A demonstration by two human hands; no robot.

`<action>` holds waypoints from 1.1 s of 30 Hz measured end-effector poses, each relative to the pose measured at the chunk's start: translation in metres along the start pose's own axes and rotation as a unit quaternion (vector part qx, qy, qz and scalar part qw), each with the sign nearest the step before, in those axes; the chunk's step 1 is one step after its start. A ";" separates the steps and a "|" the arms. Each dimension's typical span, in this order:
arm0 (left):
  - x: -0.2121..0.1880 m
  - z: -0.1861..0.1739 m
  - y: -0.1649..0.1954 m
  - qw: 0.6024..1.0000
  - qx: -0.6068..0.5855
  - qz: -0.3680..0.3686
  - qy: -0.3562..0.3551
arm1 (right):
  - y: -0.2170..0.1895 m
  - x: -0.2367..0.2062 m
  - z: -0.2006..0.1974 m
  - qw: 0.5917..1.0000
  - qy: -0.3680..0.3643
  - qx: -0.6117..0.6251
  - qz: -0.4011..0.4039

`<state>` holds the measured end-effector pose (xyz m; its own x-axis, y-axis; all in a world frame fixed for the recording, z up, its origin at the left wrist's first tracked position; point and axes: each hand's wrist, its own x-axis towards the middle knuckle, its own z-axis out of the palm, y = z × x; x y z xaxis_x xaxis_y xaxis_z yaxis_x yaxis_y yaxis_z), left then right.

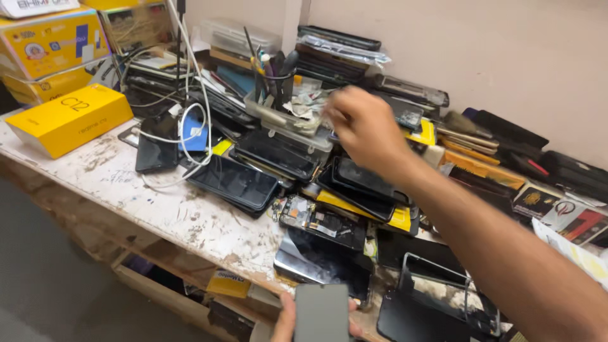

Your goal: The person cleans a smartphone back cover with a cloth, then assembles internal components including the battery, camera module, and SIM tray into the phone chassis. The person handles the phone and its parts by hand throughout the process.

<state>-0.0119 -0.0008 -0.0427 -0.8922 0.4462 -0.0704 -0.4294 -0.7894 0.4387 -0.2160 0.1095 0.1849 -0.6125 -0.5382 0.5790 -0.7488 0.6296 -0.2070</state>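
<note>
My left hand (286,322) is at the bottom edge of the view, gripping a grey phone-shaped panel (321,312) held upright just off the bench's front edge. My right hand (361,126) reaches forward over a heap of black phones and screens, blurred by motion, fingers curled above a clear plastic tray (285,120) of small parts. I cannot make out anything held in it. Below that hand lie stacked dark phones (358,183) and an opened phone showing its circuit board (316,221).
The worn white bench (158,202) carries yellow boxes (69,117) at left, white cables (183,133), a pot of tools (272,79), and piles of cases and packets along the wall at right. An open shelf with clutter sits under the bench front.
</note>
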 end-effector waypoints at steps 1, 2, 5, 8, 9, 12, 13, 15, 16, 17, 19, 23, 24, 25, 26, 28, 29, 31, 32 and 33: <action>-0.001 0.003 0.002 0.998 -0.003 0.047 -0.044 | 0.001 0.022 0.004 0.996 0.018 -0.024 -0.088; -0.003 0.008 0.004 0.992 -0.008 0.090 -0.083 | 0.003 0.040 0.004 0.984 0.064 -0.087 -0.142; -0.013 0.027 0.003 0.973 -0.030 0.214 -0.084 | 0.003 0.020 -0.013 0.992 0.060 -0.031 -0.103; -0.027 0.042 0.013 0.979 0.003 0.204 0.013 | -0.001 -0.066 -0.046 0.966 -0.052 0.237 0.090; -0.027 0.047 0.017 0.981 0.034 0.193 0.001 | -0.004 -0.106 -0.061 0.913 -0.089 0.372 0.139; -0.016 0.071 0.019 0.971 0.109 0.211 -0.016 | -0.008 -0.216 -0.081 0.813 -0.155 0.485 0.283; -0.008 0.080 0.018 0.975 0.105 0.187 -0.058 | -0.012 -0.248 -0.084 0.748 -0.163 0.552 0.329; 0.012 0.104 0.003 0.972 0.094 0.156 -0.150 | -0.019 -0.302 -0.088 0.647 -0.108 0.638 0.403; 0.024 0.117 -0.009 0.970 0.075 0.130 -0.193 | -0.021 -0.324 -0.088 0.596 -0.081 0.674 0.429; 0.035 0.128 -0.021 0.964 0.056 0.105 -0.238 | -0.027 -0.341 -0.091 0.557 -0.063 0.701 0.442; 0.051 0.141 -0.042 0.952 0.025 0.063 -0.299 | -0.033 -0.368 -0.088 0.473 -0.040 0.787 0.394; 0.055 0.138 -0.073 0.948 -0.002 0.009 -0.320 | -0.047 -0.395 -0.076 0.343 0.004 0.893 0.291; 0.053 0.133 -0.078 0.949 0.003 0.000 -0.316 | -0.051 -0.398 -0.072 0.319 0.015 0.907 0.275; 0.051 0.130 -0.083 0.947 0.006 -0.005 -0.321 | -0.055 -0.401 -0.067 0.294 0.025 0.920 0.259; 0.048 0.128 -0.087 0.946 0.006 -0.010 -0.324 | -0.059 -0.403 -0.064 0.274 0.034 0.928 0.249; 0.044 0.131 -0.093 0.945 0.018 -0.012 -0.325 | -0.067 -0.408 -0.058 0.242 0.051 0.942 0.227; 0.042 0.134 -0.094 0.946 0.033 -0.010 -0.324 | -0.070 -0.411 -0.057 0.240 0.058 0.944 0.220; 0.040 0.143 -0.089 0.945 0.088 0.009 -0.316 | -0.072 -0.421 -0.061 0.236 0.073 0.946 0.212; 0.040 0.147 -0.084 0.943 0.125 0.024 -0.308 | -0.070 -0.428 -0.068 0.257 0.087 0.939 0.212; 0.038 0.149 -0.076 0.940 0.163 0.038 -0.298 | -0.064 -0.436 -0.075 0.281 0.103 0.930 0.213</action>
<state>0.0075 0.1394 0.0544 -0.6392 0.6274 0.4447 -0.2146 -0.7008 0.6803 0.1180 0.3457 0.0051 -0.8624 -0.4719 0.1833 0.4273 -0.8727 -0.2363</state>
